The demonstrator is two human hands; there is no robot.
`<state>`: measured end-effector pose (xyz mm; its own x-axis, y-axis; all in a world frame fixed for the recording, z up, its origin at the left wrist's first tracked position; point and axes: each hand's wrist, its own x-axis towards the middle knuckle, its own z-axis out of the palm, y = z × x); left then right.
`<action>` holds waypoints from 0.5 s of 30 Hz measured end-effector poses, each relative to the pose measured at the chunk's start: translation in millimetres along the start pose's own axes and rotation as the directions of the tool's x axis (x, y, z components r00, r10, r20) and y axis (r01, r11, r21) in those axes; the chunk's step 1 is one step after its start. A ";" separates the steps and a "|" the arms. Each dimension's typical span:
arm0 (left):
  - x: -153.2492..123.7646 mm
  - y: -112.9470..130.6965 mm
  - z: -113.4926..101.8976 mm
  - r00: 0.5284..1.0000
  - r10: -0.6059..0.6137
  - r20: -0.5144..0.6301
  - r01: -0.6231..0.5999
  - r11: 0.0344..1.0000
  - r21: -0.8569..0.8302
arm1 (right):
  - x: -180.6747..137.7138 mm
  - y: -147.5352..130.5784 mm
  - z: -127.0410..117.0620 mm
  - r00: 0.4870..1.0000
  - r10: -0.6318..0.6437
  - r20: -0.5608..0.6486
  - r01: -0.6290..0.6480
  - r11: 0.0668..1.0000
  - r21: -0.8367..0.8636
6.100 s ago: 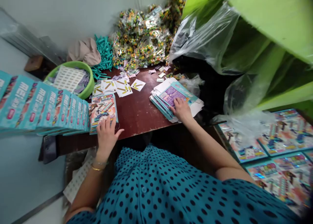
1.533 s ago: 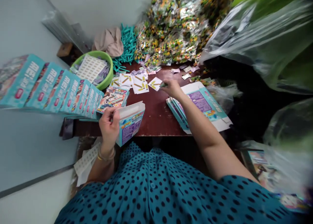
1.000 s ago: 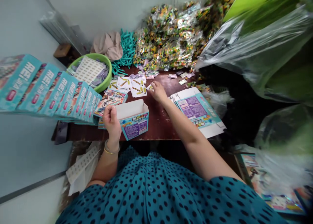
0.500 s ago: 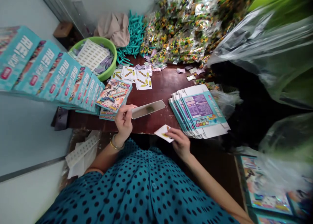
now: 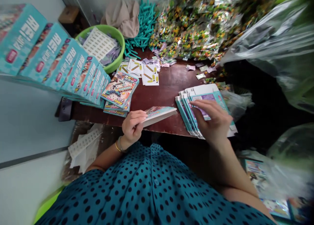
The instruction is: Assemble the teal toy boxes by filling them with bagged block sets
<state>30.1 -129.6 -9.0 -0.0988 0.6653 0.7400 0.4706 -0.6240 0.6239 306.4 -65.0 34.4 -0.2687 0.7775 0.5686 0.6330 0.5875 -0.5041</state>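
Observation:
My left hand (image 5: 132, 126) is closed on the left end of a small cardboard box (image 5: 160, 116), held tilted above the table's front edge. Its printed face is turned up and a pale side faces me. Over a fanned stack of flattened boxes (image 5: 184, 112) is my right hand (image 5: 214, 121), fingers stretched out and thumb apart, with nothing visible in it. Whether its fingertips touch the stack I cannot tell. Finished-looking printed boxes (image 5: 120, 89) lie piled left of centre, behind my left hand. Loose picture cards (image 5: 150, 75) are spread behind that pile.
Upright teal boxes (image 5: 52, 54) form a row at left beside a green basin (image 5: 120, 56) of small packets. Behind are teal sticks (image 5: 144, 23) and heaped bags of coloured pieces (image 5: 193, 31). Clear plastic (image 5: 274, 51) hangs at right. A phone (image 5: 65, 108) sits at the left edge.
The card my right hand held is out of sight, and that hand has moved right to the flattened boxes. The box in my left hand has turned, showing its printed face. The view has shifted slightly.

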 end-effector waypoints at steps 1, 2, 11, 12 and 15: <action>0.0 -2.2 -0.6 1.000 0.024 0.008 -0.024 1.000 -0.004 | -0.6 10.2 -4.2 0.999 0.043 0.013 -0.043 0.998 -0.035; 0.1 -4.5 -0.8 0.999 0.042 0.017 -0.041 0.999 -0.005 | -0.1 19.8 -7.2 0.996 0.077 0.034 -0.075 0.995 -0.059; 4.0 -24.1 -7.8 0.983 0.029 0.183 -0.051 0.992 0.118 | 52.9 118.1 -0.6 0.966 0.222 0.132 -0.203 0.969 -0.142; 3.9 -26.1 -5.3 0.966 0.097 0.239 -0.128 0.985 0.118 | 65.3 137.9 3.6 0.956 0.250 0.151 -0.224 0.960 -0.166; -3.5 -31.8 15.8 0.882 0.281 0.379 -0.332 0.940 0.077 | 108.5 201.4 18.2 0.891 0.412 0.190 -0.343 0.886 -0.314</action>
<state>29.3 -105.7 -35.4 0.3773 0.5668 0.7324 0.5424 -0.7762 0.3213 391.5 141.8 -17.2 -0.1166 0.9776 0.1750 0.8804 0.1833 -0.4374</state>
